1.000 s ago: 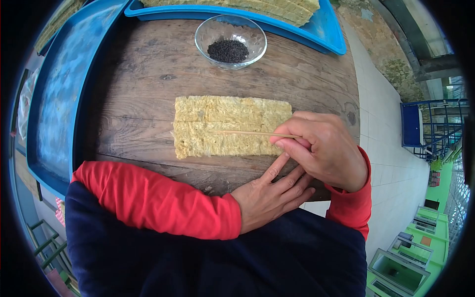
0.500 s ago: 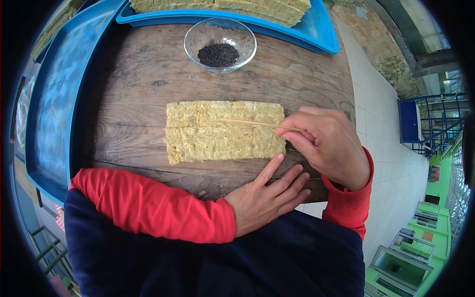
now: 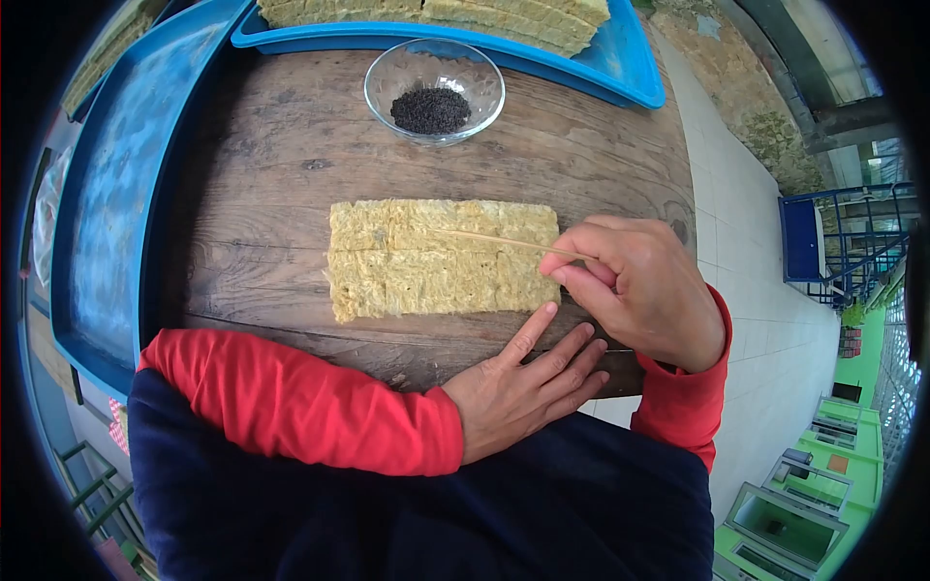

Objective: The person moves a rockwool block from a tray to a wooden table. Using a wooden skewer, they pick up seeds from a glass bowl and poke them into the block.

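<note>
Wooden table (image 3: 262, 145), hands (image 3: 528, 387) near its edge.

The right hand (image 3: 654, 290) partly hides the stick (image 3: 504, 239); the top edge crops pale slabs (image 3: 513, 21).

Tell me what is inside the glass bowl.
The glass bowl holds a small heap of dark grains, visible from above and through the clear wall. What lies beneath the top of the heap is covered and cannot be seen.

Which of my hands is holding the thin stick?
Your right hand, pinching the stick over the yellowish slab; your left hand lies palm down, fingers spread.
</note>
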`<state>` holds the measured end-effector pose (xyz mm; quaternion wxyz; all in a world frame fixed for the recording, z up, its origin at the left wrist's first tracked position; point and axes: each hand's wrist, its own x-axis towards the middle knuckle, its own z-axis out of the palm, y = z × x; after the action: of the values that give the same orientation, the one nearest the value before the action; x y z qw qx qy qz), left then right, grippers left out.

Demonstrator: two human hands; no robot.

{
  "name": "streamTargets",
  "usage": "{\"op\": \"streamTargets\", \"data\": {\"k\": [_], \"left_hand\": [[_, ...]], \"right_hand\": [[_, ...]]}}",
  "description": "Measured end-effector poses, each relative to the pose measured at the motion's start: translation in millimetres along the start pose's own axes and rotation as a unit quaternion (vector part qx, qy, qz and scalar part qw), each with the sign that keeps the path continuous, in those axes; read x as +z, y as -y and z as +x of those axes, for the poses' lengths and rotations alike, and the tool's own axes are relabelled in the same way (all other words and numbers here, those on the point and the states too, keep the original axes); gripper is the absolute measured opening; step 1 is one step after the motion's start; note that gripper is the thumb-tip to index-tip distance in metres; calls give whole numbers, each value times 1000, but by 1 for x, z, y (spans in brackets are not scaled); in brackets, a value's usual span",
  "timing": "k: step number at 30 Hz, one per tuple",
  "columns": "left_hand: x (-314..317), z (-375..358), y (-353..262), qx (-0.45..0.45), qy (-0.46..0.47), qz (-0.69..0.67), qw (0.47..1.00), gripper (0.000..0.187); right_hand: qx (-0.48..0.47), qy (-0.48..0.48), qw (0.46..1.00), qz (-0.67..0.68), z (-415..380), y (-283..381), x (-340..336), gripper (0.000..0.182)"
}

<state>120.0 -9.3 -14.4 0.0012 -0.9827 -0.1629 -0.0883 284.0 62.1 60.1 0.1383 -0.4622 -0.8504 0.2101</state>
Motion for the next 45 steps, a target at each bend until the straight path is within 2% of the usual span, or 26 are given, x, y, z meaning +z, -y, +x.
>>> {"op": "streamTargets", "data": {"k": [4, 14, 16, 23, 25, 30, 33, 38, 40, 41, 43, 45], "left_hand": [[0, 0, 0, -2, -7, 1, 1000, 55], [1, 0, -1, -2, -8, 5, 1000, 55], [3, 0, -1, -1, -12, 7, 1000, 55], [3, -1, 1, -1, -19, 21, 1000, 57], [3, 0, 1, 11, -23, 11, 1000, 57], [8, 1, 0, 12, -35, -9, 999, 56], [8, 1, 0, 18, -29, 1, 999, 56], [5, 0, 1, 17, -32, 1, 999, 57], [6, 0, 1, 13, -33, 3, 999, 57], [7, 0, 0, 14, -33, 2, 999, 57], [6, 0, 1, 19, -29, 4, 999, 57], [6, 0, 1, 17, -31, 1, 999, 57]], "right_hand": [[8, -31, 999, -8, 0, -1, -1, 9], [0, -2, 1000, -4, 1, -2, 0, 11], [0, -50, 999, 3, 3, -2, 1, 11], [5, -132, 991, 38, 27, 9, 4, 7], [18, -210, 975, 67, 42, 6, 10, 9], [-57, -276, 959, 36, 86, 5, 23, 10], [-85, -254, 963, -29, 98, 5, 32, 10], [-29, -227, 972, -61, 80, 20, 17, 7], [3, -130, 991, -10, 63, 26, 7, 8], [5, -129, 992, -11, 53, 27, 5, 8], [8, -17, 1000, 19, 36, 29, 3, 8], [21, -5, 1000, 16, 25, 26, 5, 8]]}}
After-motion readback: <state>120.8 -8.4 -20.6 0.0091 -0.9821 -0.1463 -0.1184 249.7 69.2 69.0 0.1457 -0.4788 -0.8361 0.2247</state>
